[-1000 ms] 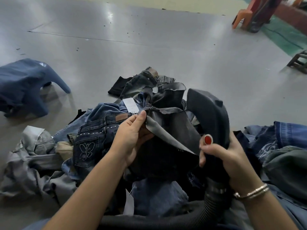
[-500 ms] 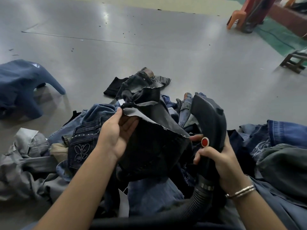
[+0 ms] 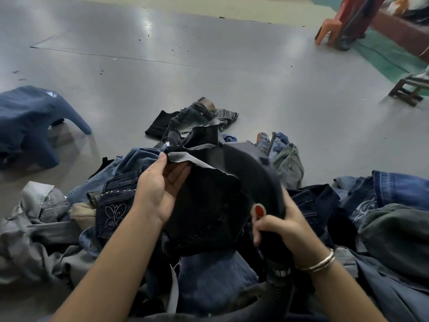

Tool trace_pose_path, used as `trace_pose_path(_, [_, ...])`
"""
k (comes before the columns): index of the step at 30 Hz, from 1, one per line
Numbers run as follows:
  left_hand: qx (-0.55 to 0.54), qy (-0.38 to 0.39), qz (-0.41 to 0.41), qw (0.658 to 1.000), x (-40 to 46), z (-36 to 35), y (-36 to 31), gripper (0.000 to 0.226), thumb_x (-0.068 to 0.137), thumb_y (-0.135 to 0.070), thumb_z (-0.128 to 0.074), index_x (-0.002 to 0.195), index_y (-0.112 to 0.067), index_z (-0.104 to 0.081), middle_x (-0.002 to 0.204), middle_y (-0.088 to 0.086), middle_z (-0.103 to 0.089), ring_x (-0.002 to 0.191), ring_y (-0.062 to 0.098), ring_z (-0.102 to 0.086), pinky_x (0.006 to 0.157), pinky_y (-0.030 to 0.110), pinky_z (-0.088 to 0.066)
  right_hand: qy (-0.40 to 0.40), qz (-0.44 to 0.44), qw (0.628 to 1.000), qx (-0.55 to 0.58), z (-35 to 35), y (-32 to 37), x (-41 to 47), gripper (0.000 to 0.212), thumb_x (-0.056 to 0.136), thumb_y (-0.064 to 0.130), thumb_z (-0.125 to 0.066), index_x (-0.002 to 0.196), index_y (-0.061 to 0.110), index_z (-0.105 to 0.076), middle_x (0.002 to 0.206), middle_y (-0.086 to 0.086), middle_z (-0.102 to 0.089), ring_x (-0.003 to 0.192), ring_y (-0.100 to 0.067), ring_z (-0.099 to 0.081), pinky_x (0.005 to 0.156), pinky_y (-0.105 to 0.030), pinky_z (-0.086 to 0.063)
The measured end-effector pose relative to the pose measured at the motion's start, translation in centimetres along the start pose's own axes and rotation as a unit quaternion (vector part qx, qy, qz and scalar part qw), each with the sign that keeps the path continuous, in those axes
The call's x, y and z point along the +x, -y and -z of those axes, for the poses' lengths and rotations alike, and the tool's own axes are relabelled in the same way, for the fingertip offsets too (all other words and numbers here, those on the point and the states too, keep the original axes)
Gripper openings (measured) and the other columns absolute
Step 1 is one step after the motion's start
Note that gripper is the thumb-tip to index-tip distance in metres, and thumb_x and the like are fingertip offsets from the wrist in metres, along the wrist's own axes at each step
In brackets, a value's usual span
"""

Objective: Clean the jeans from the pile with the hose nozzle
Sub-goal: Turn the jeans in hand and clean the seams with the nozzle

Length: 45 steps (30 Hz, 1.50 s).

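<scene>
A heap of jeans (image 3: 130,173) covers the floor in front of me, blue, grey and black. My left hand (image 3: 157,189) pinches the frayed pale edge of a black pair of jeans (image 3: 204,205) and holds it up over the heap. My right hand (image 3: 285,226) grips the handle of the black hose nozzle (image 3: 253,177), which has a red button by my thumb. The nozzle head leans left and lies against the black jeans. Its ribbed hose (image 3: 274,296) runs down toward the bottom edge.
A blue garment (image 3: 30,122) lies puffed up on the grey floor at left. An orange plastic stool (image 3: 329,29) and a wooden stool (image 3: 411,89) stand at the far right. More denim (image 3: 394,205) is piled at right.
The nozzle has swung left and down onto the black jeans. My left hand has shifted left while still holding the frayed edge.
</scene>
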<state>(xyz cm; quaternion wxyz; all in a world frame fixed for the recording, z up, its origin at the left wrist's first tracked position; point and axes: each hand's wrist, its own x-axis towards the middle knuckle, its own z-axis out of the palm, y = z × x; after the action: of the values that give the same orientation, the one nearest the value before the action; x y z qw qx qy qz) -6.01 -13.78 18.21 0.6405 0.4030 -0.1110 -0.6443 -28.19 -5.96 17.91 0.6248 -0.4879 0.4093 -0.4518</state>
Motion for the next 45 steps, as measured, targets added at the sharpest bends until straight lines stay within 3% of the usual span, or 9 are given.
trace_pose_path(4, [-0.022, -0.018, -0.014, 0.999, 0.4, 1.0, -1.1, 0.026, 0.102, -0.018, -0.043, 0.09, -0.003, -0.06, 0.07, 0.009, -0.073, 0.067, 0.016, -0.073, 0.057, 0.023, -0.057, -0.059, 0.001, 0.998, 0.01, 3.1, 0.4, -0.5, 0.052, 0.06, -0.008, -0.056, 0.105, 0.018, -0.052, 0.064, -0.016, -0.051, 0.04, -0.027, -0.052, 0.041, -0.029, -0.046])
trace_pose_path(10, [-0.027, -0.027, -0.02, 0.999, 0.8, 1.9, -1.7, 0.025, 0.102, -0.02, -0.043, 0.091, -0.005, -0.06, 0.07, 0.007, -0.073, 0.066, 0.015, -0.072, 0.057, 0.023, -0.057, 0.046, -0.115, 0.992, -0.024, 5.4, -0.4, -2.0, 0.064, 0.055, 0.003, -0.068, 0.108, 0.037, -0.062, 0.061, -0.017, -0.051, 0.04, -0.026, -0.052, 0.041, -0.026, -0.044])
trace_pose_path(14, [-0.012, -0.025, -0.022, 0.999, 0.6, 1.8, -1.4, 0.025, 0.101, -0.02, -0.044, 0.091, -0.005, -0.061, 0.071, 0.006, -0.074, 0.067, 0.015, -0.073, 0.057, 0.022, -0.056, 0.043, -0.148, 0.988, -0.013, 4.1, -1.2, -0.6, 0.072, 0.059, -0.005, -0.058, 0.125, 0.02, -0.05, 0.061, -0.019, -0.047, 0.036, -0.026, -0.05, 0.036, -0.025, -0.041])
trace_pose_path(18, [-0.011, -0.037, -0.023, 0.999, 0.8, 1.9, -1.5, 0.024, 0.101, -0.02, -0.044, 0.091, -0.005, -0.061, 0.07, 0.005, -0.074, 0.066, 0.013, -0.072, 0.056, 0.022, -0.056, 0.058, -0.116, 0.99, 0.051, 3.6, -0.6, 0.3, 0.043, 0.055, -0.004, -0.06, 0.096, 0.005, -0.049, 0.057, -0.017, -0.049, 0.035, -0.024, -0.048, 0.037, -0.027, -0.041])
trace_pose_path(23, [-0.02, -0.045, -0.03, 0.998, 1.2, 2.1, -1.7, 0.024, 0.101, -0.021, -0.044, 0.091, -0.006, -0.06, 0.069, 0.004, -0.073, 0.065, 0.013, -0.072, 0.056, 0.022, -0.057, 0.01, -0.134, 0.989, 0.056, 4.9, -1.1, 0.6, 0.035, 0.054, -0.003, -0.055, 0.088, 0.004, -0.047, 0.053, -0.014, -0.048, 0.034, -0.024, -0.046, 0.037, -0.028, -0.04])
trace_pose_path(28, [-0.005, -0.034, -0.025, 0.999, 1.2, 2.2, -1.3, 0.024, 0.101, -0.02, -0.045, 0.092, -0.005, -0.06, 0.07, 0.006, -0.074, 0.066, 0.014, -0.072, 0.056, 0.022, -0.056, 0.048, -0.172, 0.983, 0.037, 3.7, -2.8, 0.6, 0.056, 0.059, -0.008, -0.055, 0.112, 0.008, -0.052, 0.06, -0.018, -0.046, 0.035, -0.024, -0.049, 0.036, -0.024, -0.042])
trace_pose_path(31, [0.004, -0.033, -0.024, 0.999, 1.2, 2.1, -1.2, 0.024, 0.101, -0.02, -0.045, 0.09, -0.006, -0.062, 0.071, 0.006, -0.074, 0.066, 0.014, -0.072, 0.055, 0.021, -0.056, 0.071, -0.128, 0.987, 0.071, 2.9, -2.0, 1.1, 0.041, 0.054, -0.001, -0.062, 0.094, 0.0, -0.048, 0.054, -0.015, -0.048, 0.035, -0.023, -0.048, 0.037, -0.024, -0.041])
trace_pose_path(39, [0.076, -0.062, -0.019, 0.995, 1.9, 3.0, -0.5, 0.019, 0.1, -0.025, -0.047, 0.1, -0.017, -0.065, 0.092, 0.002, -0.072, 0.086, 0.015, -0.068, 0.064, 0.026, -0.054, -0.156, -0.054, 0.983, 0.079, 3.2, -2.4, 2.4, 0.048, 0.077, -0.021, -0.041, 0.119, 0.003, -0.044, 0.08, -0.02, -0.063, 0.04, -0.023, -0.049, 0.04, -0.031, -0.046])
trace_pose_path(45, [0.174, -0.048, -0.027, 0.983, 1.4, 2.1, 1.6, 0.02, 0.1, -0.026, -0.049, 0.103, -0.017, -0.066, 0.109, 0.006, -0.07, 0.104, 0.022, -0.064, 0.088, 0.035, -0.051, -0.193, -0.048, 0.977, 0.079, 1.9, -3.3, 2.9, 0.049, 0.082, -0.022, -0.041, 0.118, 0.009, -0.049, 0.105, -0.008, -0.073, 0.041, -0.023, -0.051, 0.041, -0.033, -0.048])
